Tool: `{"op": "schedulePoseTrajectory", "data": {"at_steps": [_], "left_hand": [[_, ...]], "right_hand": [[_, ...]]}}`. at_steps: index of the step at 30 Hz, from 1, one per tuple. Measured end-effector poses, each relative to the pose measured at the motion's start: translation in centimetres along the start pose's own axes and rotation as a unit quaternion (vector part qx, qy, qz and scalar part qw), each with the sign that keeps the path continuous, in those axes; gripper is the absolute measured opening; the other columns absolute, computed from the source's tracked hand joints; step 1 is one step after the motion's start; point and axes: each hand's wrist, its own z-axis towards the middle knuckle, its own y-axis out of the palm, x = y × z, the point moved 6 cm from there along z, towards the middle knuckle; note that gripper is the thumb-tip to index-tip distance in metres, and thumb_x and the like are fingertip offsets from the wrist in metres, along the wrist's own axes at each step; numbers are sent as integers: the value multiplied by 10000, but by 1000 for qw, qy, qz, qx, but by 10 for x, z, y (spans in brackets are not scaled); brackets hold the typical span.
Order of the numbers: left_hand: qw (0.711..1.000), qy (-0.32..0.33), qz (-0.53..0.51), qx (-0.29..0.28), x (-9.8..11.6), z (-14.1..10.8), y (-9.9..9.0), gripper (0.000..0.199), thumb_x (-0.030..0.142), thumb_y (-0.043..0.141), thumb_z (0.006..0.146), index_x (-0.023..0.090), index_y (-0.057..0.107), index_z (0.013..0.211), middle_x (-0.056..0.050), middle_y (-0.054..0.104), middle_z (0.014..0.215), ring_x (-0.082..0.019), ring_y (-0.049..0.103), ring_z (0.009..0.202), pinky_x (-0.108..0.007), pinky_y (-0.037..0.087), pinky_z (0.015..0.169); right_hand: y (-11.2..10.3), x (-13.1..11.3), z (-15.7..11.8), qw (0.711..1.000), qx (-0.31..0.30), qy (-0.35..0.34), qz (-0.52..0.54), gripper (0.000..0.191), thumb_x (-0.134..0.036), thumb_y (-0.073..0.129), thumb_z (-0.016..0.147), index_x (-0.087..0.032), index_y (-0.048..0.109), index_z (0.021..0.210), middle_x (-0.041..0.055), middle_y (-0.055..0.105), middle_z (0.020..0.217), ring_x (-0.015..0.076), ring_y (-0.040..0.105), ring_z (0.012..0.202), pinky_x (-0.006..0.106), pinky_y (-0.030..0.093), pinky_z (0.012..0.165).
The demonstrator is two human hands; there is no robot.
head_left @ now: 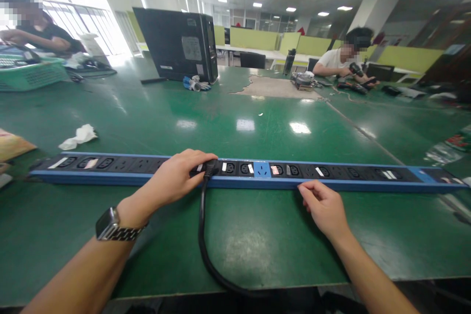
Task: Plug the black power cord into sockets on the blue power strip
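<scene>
A long blue power strip with black sockets lies across the green table in front of me. My left hand, with a watch on its wrist, is over the strip left of its middle. Its thumb and fingers close around a black plug at the strip's face; whether the plug is fully seated is hidden. From the plug a thick black cable curves down over the table's near edge. My right hand is by the strip's front edge, right of the middle, fingers curled and thumb pressed to them; anything inside is hidden.
Beyond the strip lie crumpled white tissue, a black computer case and blue-and-white gloves. A green basket stands far left near a seated person. Another person works at the far right among tools.
</scene>
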Motion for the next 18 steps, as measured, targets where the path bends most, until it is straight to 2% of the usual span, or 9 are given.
{"op": "schedulePoseTrajectory", "data": {"at_steps": [7,10,12,13,15,18], "left_hand": [[996,-22,-60,65,-3,-6,-1,324,323,562,861,215,654,1152,-46,710,1103,-223,640,1020,-361,489,935],[983,-37,-105,149,2,-5,-13,322,320,593,869,224,627,1175,-37,704,1112,-196,654,982,-338,503,912],[975,-29,-116,187,15,2,-15,339,299,608,870,232,607,1202,-34,697,1126,-185,653,975,-336,504,911],[976,-14,-116,186,25,8,-12,338,283,614,866,233,609,1200,-33,697,1123,-185,651,977,-341,503,914],[982,32,-123,140,50,25,4,311,238,611,858,221,627,1168,-38,705,1105,-191,644,990,-348,504,909],[988,46,-113,91,77,47,33,304,176,625,828,214,648,1129,-39,715,1080,-212,633,995,-373,500,898]], "right_hand": [[1,3,2,1000,5,5,3,302,-448,569,861,-171,659,782,-20,549,539,132,501,492,255,381,510],[1,3,4,1000,5,3,7,294,-441,573,855,-173,648,760,-24,538,529,127,488,484,251,371,503],[2,3,4,1000,7,4,8,291,-437,575,851,-174,641,744,-25,531,526,124,481,480,249,364,497],[2,3,4,1000,7,5,9,291,-436,575,849,-174,638,739,-25,529,525,123,478,480,248,361,495],[2,4,5,1000,7,7,12,293,-436,572,849,-171,641,744,-25,521,525,123,477,480,247,359,493],[2,5,4,1000,5,9,13,300,-439,565,853,-167,651,762,-26,513,526,126,482,485,246,358,493]]}}
